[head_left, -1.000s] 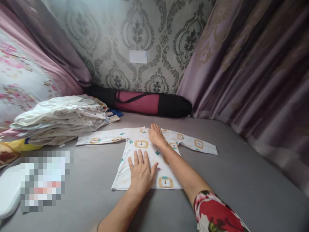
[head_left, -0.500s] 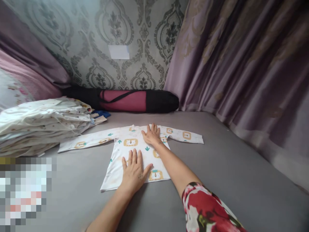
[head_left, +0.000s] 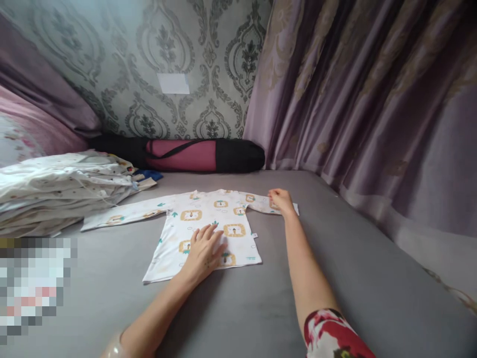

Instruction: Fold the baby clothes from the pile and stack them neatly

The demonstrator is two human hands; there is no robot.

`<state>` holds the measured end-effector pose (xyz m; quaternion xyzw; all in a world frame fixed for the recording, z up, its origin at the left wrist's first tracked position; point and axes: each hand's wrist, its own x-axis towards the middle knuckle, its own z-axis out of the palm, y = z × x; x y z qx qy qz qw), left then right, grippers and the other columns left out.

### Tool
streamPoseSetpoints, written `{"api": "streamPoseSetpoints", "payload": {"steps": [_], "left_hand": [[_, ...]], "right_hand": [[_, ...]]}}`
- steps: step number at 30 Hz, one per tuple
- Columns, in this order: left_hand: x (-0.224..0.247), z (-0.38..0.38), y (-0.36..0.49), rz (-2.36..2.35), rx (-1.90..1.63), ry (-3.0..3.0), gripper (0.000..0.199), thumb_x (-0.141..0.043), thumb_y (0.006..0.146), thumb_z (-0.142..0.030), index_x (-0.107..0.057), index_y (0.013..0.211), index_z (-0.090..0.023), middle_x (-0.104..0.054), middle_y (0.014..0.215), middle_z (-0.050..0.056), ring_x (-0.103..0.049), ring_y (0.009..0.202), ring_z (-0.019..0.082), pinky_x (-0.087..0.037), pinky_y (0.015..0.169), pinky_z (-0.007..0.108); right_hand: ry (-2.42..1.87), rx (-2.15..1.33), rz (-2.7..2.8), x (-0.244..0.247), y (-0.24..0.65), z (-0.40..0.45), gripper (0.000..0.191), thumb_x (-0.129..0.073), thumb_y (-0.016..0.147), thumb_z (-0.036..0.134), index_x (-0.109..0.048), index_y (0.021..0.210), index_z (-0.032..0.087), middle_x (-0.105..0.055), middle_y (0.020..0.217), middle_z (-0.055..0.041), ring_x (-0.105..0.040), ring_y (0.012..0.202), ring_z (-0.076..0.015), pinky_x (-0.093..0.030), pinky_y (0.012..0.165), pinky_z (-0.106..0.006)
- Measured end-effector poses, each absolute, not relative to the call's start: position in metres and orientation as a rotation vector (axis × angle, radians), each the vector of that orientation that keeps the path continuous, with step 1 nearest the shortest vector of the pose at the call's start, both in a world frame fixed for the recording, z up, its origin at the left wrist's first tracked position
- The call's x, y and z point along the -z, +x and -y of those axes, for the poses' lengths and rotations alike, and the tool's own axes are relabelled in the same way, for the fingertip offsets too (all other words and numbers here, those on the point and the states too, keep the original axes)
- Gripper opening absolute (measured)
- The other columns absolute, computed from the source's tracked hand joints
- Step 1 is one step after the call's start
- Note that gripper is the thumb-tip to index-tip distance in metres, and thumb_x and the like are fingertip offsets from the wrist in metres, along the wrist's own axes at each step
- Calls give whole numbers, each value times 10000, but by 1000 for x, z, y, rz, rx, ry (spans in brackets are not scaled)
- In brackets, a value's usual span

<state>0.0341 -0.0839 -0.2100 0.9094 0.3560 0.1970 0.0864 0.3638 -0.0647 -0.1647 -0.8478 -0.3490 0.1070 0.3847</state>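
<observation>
A small white long-sleeved shirt point(head_left: 208, 209) with yellow lion faces and green leaf prints lies spread out, its sleeves reaching to both sides. Over its lower middle is my left hand point(head_left: 205, 248), fingers apart, holding nothing. My right hand point(head_left: 282, 200) is at the right sleeve near the cuff, its fingers curled together; what they hold, if anything, is hidden.
The shirt rests on a grey sheet point(head_left: 357, 278). Piled light clothes point(head_left: 67, 189) are at the left. A black and maroon long bag point(head_left: 182, 155) lies along the patterned wall. Purple curtains point(head_left: 335, 89) hang at the right.
My right hand has moved right from the shirt's chest to the right sleeve, and its fingers have closed. My left hand has shifted slightly, its fingers less flat. The view has shifted a little.
</observation>
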Motion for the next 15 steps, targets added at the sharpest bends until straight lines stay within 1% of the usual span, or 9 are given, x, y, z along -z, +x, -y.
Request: {"api": "streamPoseSetpoints", "payload": {"steps": [3,7,9,12,13,15], "left_hand": [[204,79,45,-934,-563,2717,264,-472,919,-308,-616,1128,-236,-615,1272,100,-537,1184,272,-338,1047,502],[191,51,70,-805,-508,2636,272,-416,941,-316,-646,1037,-205,-672,1126,95,-610,1022,233,-439,910,376],[185,31,88,-834,-512,2576,279,-424,926,-295,-664,1005,-177,-692,1049,102,-625,958,224,-456,853,330],[180,1,117,-909,-446,2511,270,-430,872,-193,-698,883,-165,-705,896,81,-631,842,202,-458,766,284],[180,-8,126,-944,-432,2487,272,-432,856,-172,-704,855,-165,-704,867,74,-630,829,198,-456,762,279],[181,-22,143,-1010,-427,2439,266,-447,834,-156,-711,857,-169,-706,868,65,-628,850,200,-458,786,285]], "right_hand": [[-2316,-185,739,168,389,90,268,-501,839,194,-735,961,150,-743,899,-106,-696,887,-204,-513,765,-261],[-2478,-104,601,174,409,113,290,-522,829,191,-729,1024,139,-709,1047,-180,-661,1038,-274,-497,863,-336],[-2534,-98,565,177,414,119,290,-552,818,217,-725,1033,128,-688,1085,-211,-640,1083,-298,-488,899,-373],[-2588,-134,524,182,417,123,287,-605,784,261,-731,1000,119,-663,1113,-251,-621,1112,-325,-489,912,-411],[-2596,-156,511,184,418,123,290,-620,772,271,-731,992,119,-659,1118,-257,-621,1110,-332,-492,908,-421],[-2598,-208,484,186,421,122,291,-649,742,277,-733,973,121,-661,1113,-259,-629,1092,-342,-498,897,-440]]}}
